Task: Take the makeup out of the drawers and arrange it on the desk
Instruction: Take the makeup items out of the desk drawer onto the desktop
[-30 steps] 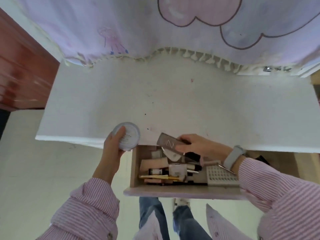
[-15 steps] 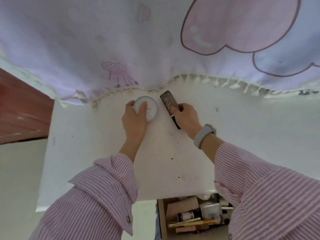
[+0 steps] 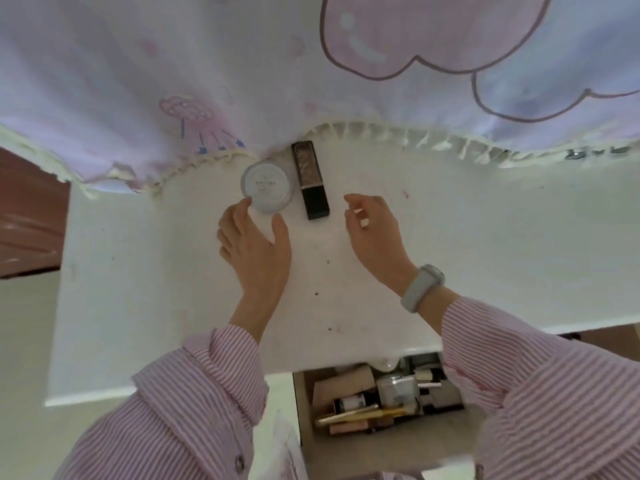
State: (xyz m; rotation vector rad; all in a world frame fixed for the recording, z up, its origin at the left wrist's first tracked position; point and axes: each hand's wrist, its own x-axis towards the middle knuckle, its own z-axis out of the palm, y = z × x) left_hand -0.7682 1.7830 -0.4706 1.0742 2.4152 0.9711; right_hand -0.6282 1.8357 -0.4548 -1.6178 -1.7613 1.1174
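Both arms: pink-and-white striped shirt sleeves (image 3: 194, 393), buttoned cuffs, one button (image 3: 239, 463) visible low on left sleeve. Right wrist: pale grey band (image 3: 420, 289), smooth, rounded.

Domestic bedroom or dressing corner. Indicated by: white desk (image 3: 485, 258) set against a pastel cartoon-printed curtain (image 3: 138, 81) with frilled hem; open drawer (image 3: 377, 403) crammed with cosmetics; round powder jar (image 3: 266, 185) and dark makeup tube (image 3: 309, 180) laid out; reddish wooden furniture (image 3: 27, 216) alongside.
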